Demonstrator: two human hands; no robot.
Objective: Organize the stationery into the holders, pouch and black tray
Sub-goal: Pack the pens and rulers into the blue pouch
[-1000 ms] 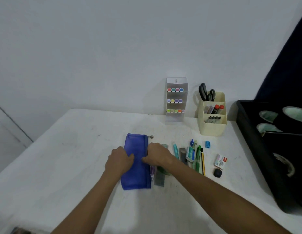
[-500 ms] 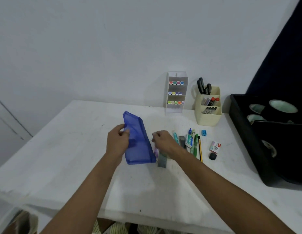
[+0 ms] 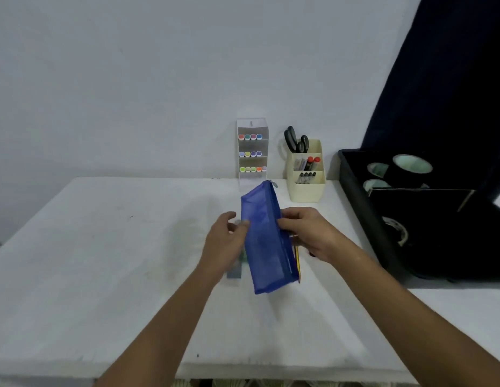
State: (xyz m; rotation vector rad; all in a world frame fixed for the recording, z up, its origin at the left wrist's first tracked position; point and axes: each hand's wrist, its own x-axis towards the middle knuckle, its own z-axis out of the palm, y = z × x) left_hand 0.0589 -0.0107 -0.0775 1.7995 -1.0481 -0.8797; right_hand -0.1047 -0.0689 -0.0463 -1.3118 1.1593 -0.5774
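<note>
Both hands are holding a blue mesh pouch off the white table at the centre of the frame, the left hand pinching its left edge and the right hand gripping its zipper edge. A yellow pencil is peeking out just right of the pouch. Toward the upper right, a clear marker holder and a cream holder with black scissors are standing against the wall, and a black tray holding tape rolls is sitting at the right.
</note>
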